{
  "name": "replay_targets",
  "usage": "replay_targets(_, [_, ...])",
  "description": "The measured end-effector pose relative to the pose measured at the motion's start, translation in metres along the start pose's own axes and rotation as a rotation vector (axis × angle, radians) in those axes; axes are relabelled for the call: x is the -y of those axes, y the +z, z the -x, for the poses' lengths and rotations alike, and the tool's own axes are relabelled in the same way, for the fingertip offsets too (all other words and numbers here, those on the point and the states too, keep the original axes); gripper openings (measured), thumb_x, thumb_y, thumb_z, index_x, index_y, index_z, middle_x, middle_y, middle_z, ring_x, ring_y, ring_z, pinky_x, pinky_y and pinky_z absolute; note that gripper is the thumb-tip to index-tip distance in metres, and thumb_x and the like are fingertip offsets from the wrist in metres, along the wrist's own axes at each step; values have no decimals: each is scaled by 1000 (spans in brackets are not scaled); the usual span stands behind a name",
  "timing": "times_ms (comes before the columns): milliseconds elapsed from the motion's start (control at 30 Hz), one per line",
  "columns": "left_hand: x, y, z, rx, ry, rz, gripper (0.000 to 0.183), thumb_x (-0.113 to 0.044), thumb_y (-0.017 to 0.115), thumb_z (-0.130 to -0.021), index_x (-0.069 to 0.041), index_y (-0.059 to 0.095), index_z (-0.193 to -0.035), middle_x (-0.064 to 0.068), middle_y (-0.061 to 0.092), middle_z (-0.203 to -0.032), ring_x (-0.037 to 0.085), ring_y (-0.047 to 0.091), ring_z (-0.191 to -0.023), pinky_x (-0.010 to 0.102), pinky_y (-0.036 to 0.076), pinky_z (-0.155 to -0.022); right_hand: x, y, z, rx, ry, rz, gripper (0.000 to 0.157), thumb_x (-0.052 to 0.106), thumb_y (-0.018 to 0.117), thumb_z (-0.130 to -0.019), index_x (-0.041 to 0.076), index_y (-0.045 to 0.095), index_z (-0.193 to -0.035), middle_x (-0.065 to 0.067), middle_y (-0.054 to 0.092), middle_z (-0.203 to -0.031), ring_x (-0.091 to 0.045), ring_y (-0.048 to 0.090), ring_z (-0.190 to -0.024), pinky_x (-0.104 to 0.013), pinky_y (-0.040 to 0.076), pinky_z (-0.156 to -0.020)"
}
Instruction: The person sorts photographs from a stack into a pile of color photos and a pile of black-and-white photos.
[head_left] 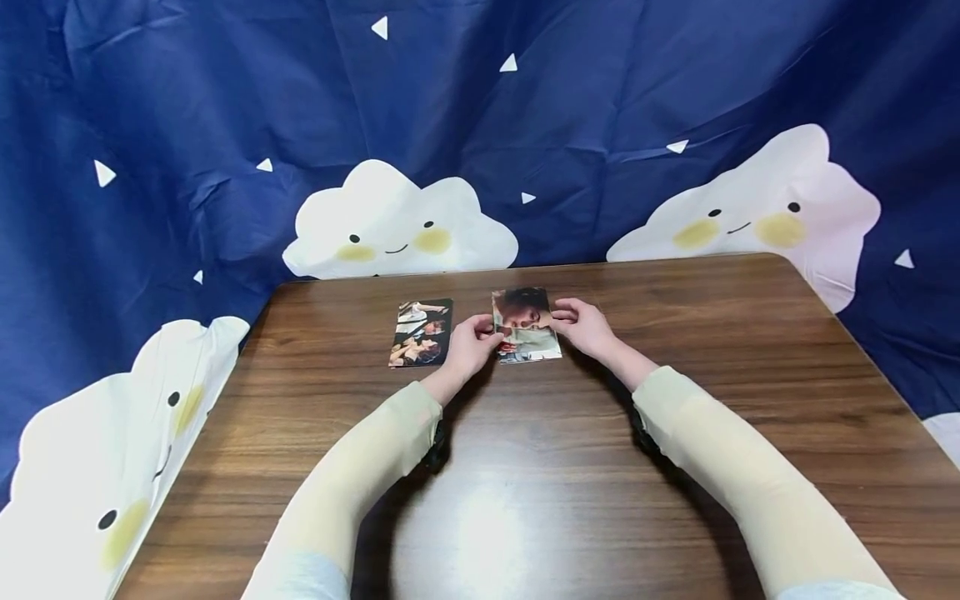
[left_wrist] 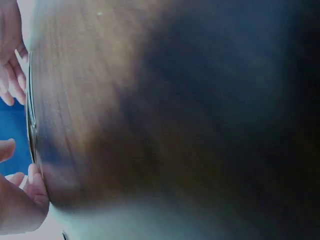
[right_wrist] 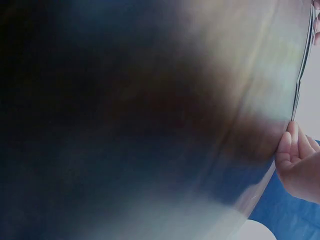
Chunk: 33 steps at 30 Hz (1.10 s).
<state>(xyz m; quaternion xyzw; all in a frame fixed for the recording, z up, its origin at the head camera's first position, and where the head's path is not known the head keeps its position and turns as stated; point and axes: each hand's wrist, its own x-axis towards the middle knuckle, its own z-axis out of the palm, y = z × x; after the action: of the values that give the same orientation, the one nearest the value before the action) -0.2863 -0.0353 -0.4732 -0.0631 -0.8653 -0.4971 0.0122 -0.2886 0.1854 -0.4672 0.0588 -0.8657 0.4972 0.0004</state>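
Note:
Two glossy photo prints lie side by side on the wooden table. The right-hand print [head_left: 527,343], with a large face on its upper part, is between my two hands, and a line runs across its middle. My left hand [head_left: 471,346] pinches its left edge, thumb over the picture. At the opposite edge my right hand [head_left: 587,329] pinches it with thumb and fingertips. Seen edge-on in the right wrist view, the print [right_wrist: 299,82] shows thin layers and a slight bend. The other print [head_left: 422,333], dark with figures, lies left of my left hand.
The brown wood-grain table [head_left: 495,450] has a bright glare spot near its front. Behind it hangs a dark blue cloth [head_left: 465,100] with white clouds and triangles, which reaches down past the table's left side.

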Motion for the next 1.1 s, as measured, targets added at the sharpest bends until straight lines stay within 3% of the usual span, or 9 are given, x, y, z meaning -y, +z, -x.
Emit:
replay_targets(200, [-3,3,-3,-5,-43,-31,33,-6,72,-87,3,66,-118,12,70,-104,22,67,-87,29,51,-81,4,1,0,-40,10,48,42,8,61,-94,-12,51,-130,-26,63,-117,-34,59,-113,-41,42,-97])
replay_targets(400, [-5,4,-1,-19,-52,-4,32,-2,74,-84,3,68,-115,12,71,-101,21,68,-85,29,51,-80,3,3,-2,-73,-6,-5,38,2,62,-91,-13,53,-126,-28,63,-115,-37,62,-107,-39,46,-93])
replay_targets(700, [-5,5,1,-20,-53,-51,34,-3,77,-81,0,69,-115,9,70,-100,18,69,-84,28,50,-84,3,6,-7,-85,69,-16,46,-2,68,-84,-11,54,-127,-26,64,-112,-34,64,-100,-31,48,-86])
replay_targets(867, [-4,7,1,-13,-60,-60,36,-1,76,-82,1,68,-116,9,70,-101,18,70,-85,28,50,-84,3,11,-10,-78,85,37,50,1,72,-83,-10,55,-129,-19,65,-97,-26,59,-89,-28,45,-80])
replay_targets(1100, [-4,7,1,-26,-50,-46,35,-1,77,-80,1,68,-115,10,70,-100,18,69,-83,27,51,-82,3,11,-11,-81,27,108,48,4,70,-86,-8,55,-130,-10,65,-76,-16,57,-74,-33,44,-82])
